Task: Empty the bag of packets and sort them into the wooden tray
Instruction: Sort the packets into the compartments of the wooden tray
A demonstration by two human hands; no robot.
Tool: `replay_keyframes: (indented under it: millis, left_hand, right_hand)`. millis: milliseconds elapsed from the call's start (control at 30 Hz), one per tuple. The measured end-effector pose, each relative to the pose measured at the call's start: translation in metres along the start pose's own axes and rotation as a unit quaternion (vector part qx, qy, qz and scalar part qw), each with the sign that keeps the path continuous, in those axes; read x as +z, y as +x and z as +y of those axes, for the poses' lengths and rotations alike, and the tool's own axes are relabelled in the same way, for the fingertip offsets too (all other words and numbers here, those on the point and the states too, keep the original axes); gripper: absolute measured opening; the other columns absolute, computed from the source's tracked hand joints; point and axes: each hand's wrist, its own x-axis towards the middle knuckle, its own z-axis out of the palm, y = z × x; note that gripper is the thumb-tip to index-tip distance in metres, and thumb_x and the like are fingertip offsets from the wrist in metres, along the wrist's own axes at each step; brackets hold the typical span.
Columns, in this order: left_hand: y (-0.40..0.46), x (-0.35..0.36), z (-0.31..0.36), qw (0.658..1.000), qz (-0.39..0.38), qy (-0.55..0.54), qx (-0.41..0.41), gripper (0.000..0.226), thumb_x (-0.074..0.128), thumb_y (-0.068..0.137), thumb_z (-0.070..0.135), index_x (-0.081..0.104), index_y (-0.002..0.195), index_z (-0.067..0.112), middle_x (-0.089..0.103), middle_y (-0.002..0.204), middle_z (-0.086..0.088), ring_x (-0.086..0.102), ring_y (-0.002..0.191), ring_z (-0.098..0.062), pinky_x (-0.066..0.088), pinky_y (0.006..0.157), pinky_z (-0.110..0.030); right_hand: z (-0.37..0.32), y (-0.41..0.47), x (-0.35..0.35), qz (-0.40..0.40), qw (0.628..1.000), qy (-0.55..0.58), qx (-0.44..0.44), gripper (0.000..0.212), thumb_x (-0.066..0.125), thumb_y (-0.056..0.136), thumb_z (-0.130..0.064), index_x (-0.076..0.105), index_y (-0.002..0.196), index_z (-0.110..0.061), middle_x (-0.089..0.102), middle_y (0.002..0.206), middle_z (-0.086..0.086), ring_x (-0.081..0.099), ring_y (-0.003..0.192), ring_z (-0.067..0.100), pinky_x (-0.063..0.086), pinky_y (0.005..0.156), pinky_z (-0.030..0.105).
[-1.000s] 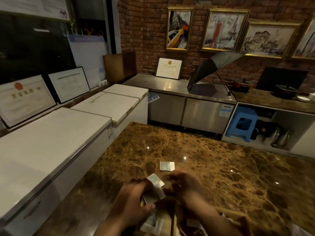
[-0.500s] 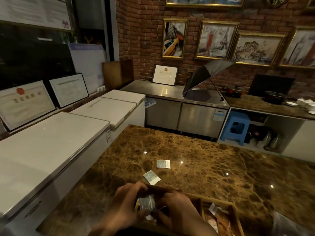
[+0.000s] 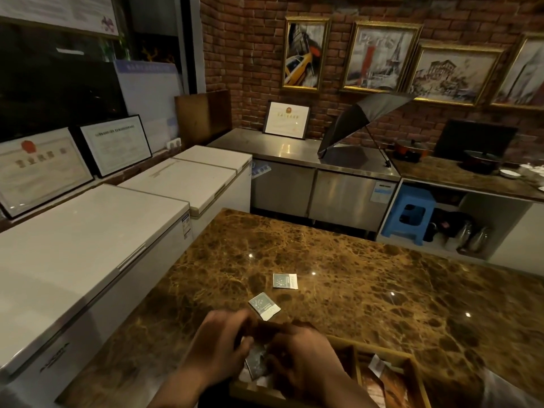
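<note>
Both my hands work together over the left compartment of the wooden tray point(image 3: 379, 347) at the bottom of the view. My left hand point(image 3: 217, 346) and my right hand point(image 3: 303, 354) pinch a grey-silver packet point(image 3: 256, 360) between them, just above other pale packets in that compartment. Brown packets point(image 3: 388, 384) lie in the tray's right compartment. Two more grey-and-white packets lie loose on the marble counter: one point(image 3: 264, 305) just beyond my fingers, another point(image 3: 285, 281) farther back. A clear bag point(image 3: 512, 393) shows at the bottom right corner.
The brown marble counter point(image 3: 368, 278) stretches ahead and right. White chest freezers point(image 3: 97, 240) stand along the left. Steel cabinets, an open black umbrella point(image 3: 359, 125) and a blue stool point(image 3: 412, 213) stand at the back.
My view has tilted down a little. One packet that I held a second ago now lies on the counter beyond my fingers. My hands have dropped onto the tray's left compartment.
</note>
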Motion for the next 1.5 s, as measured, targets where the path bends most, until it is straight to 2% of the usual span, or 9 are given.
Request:
replay_keyframes:
  millis: [67, 167, 267, 400, 667, 833, 1033, 1333, 1500]
  left_hand:
    - [0.013, 0.002, -0.008, 1.000, 0.011, -0.004, -0.010, 0.035, 0.059, 0.084, 0.038, 0.064, 0.117, 0.030, 0.071, 0.105, 0.011, 0.064, 0.099, -0.010, 0.049, 0.091, -0.030]
    - [0.031, 0.000, -0.012, 0.999, 0.013, -0.024, -0.018, 0.033, 0.060, 0.087, 0.028, 0.063, 0.120, 0.033, 0.070, 0.106, 0.015, 0.063, 0.101, -0.004, 0.049, 0.090, -0.028]
    - [0.060, 0.004, -0.012, 1.000, 0.002, 0.000, -0.018, 0.029, 0.063, 0.091, 0.024, 0.062, 0.117, 0.036, 0.065, 0.112, 0.014, 0.057, 0.108, -0.006, 0.045, 0.091, -0.024]
    - [0.097, 0.010, -0.017, 0.994, -0.072, 0.082, 0.017, 0.035, 0.063, 0.091, 0.023, 0.060, 0.123, 0.038, 0.064, 0.119, 0.012, 0.055, 0.113, -0.013, 0.044, 0.095, -0.027]
    - [0.121, 0.032, -0.040, 0.973, -0.184, 0.101, 0.100, 0.052, 0.067, 0.089, 0.031, 0.052, 0.138, 0.040, 0.056, 0.139, 0.012, 0.041, 0.131, -0.012, 0.030, 0.109, -0.033]
    - [0.116, 0.028, -0.050, 0.977, -0.139, 0.104, 0.122, 0.042, 0.070, 0.082, 0.044, 0.056, 0.121, 0.038, 0.061, 0.119, 0.013, 0.049, 0.112, -0.012, 0.036, 0.099, -0.031]
    - [0.100, 0.024, -0.060, 0.988, -0.080, 0.088, 0.099, 0.023, 0.070, 0.080, 0.046, 0.065, 0.098, 0.034, 0.067, 0.102, 0.014, 0.058, 0.097, -0.010, 0.041, 0.085, -0.027]
    - [0.081, 0.015, -0.041, 0.998, 0.015, 0.065, -0.012, 0.014, 0.054, 0.093, 0.046, 0.064, 0.094, 0.036, 0.065, 0.091, 0.016, 0.061, 0.083, -0.003, 0.051, 0.072, -0.024]
    - [0.060, -0.002, -0.009, 0.995, 0.031, 0.090, 0.035, 0.018, 0.050, 0.090, 0.052, 0.063, 0.095, 0.040, 0.066, 0.094, 0.020, 0.059, 0.090, 0.000, 0.051, 0.083, -0.028]
  right_hand:
    - [-0.001, 0.002, 0.000, -0.034, 0.999, 0.019, -0.010, 0.043, 0.047, 0.089, -0.061, 0.072, 0.097, -0.027, 0.071, 0.098, -0.007, 0.066, 0.092, 0.015, 0.051, 0.078, 0.030]
    - [0.003, 0.001, -0.004, 0.020, 0.999, 0.033, 0.025, 0.046, 0.041, 0.094, -0.060, 0.069, 0.095, -0.024, 0.070, 0.094, -0.006, 0.064, 0.085, 0.015, 0.051, 0.075, 0.033]
    - [0.023, 0.010, -0.012, 0.074, 0.991, 0.070, 0.090, 0.037, 0.044, 0.093, -0.058, 0.067, 0.106, -0.032, 0.069, 0.103, -0.013, 0.063, 0.095, 0.008, 0.052, 0.084, 0.032]
    - [0.058, 0.039, -0.028, 0.129, 0.979, 0.064, 0.144, 0.008, 0.065, 0.090, -0.042, 0.068, 0.094, -0.036, 0.062, 0.094, -0.021, 0.060, 0.088, 0.002, 0.044, 0.071, 0.015]
    - [0.106, 0.100, -0.021, 0.042, 0.986, -0.024, 0.157, 0.037, 0.064, 0.092, -0.033, 0.063, 0.129, -0.033, 0.063, 0.125, -0.008, 0.056, 0.120, 0.016, 0.047, 0.099, 0.033]
    - [0.109, 0.128, 0.005, -0.029, 0.990, -0.015, 0.136, 0.049, 0.062, 0.095, -0.028, 0.051, 0.142, -0.034, 0.042, 0.157, -0.003, 0.037, 0.145, 0.021, 0.036, 0.115, 0.041]
    - [0.104, 0.125, 0.010, 0.024, 0.988, -0.121, 0.097, 0.025, 0.053, 0.097, -0.035, 0.067, 0.116, -0.026, 0.064, 0.112, -0.002, 0.058, 0.107, 0.024, 0.046, 0.085, 0.037]
    - [0.097, 0.092, -0.002, 0.079, 0.986, 0.004, 0.150, 0.033, 0.061, 0.088, -0.047, 0.064, 0.118, -0.034, 0.058, 0.107, -0.011, 0.060, 0.104, 0.016, 0.048, 0.083, 0.033]
    - [0.079, 0.068, -0.020, 0.066, 0.987, 0.028, 0.147, 0.030, 0.061, 0.088, -0.046, 0.065, 0.116, -0.034, 0.060, 0.114, -0.013, 0.058, 0.107, 0.011, 0.047, 0.085, 0.029]
